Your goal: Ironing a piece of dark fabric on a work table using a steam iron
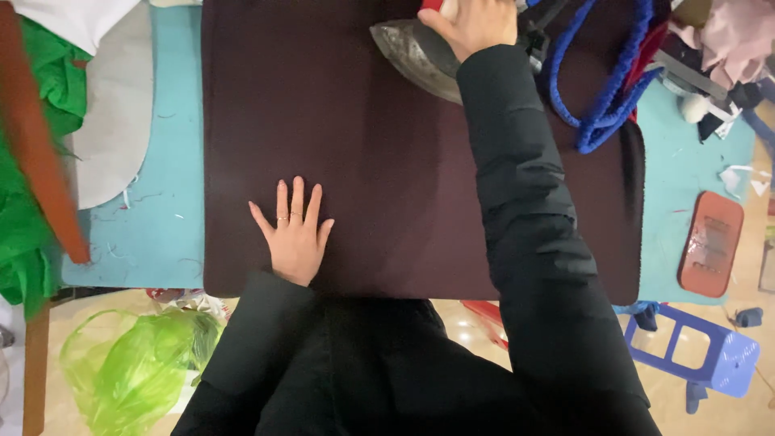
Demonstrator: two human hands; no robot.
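Matt dark maroon cloth (pixel 363 161); dull scuffed metal iron (pixel 416 55); glossy green plastic bag (pixel 133 363); blue braided cord (pixel 605 97)

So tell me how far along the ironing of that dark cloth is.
Done: the dark cloth lies spread flat over the blue table, with no creases showing. In hand: the right hand holds the iron at the cloth's far edge, while the left hand rests flat on the near part. Left: which areas are already pressed cannot be told from this view.
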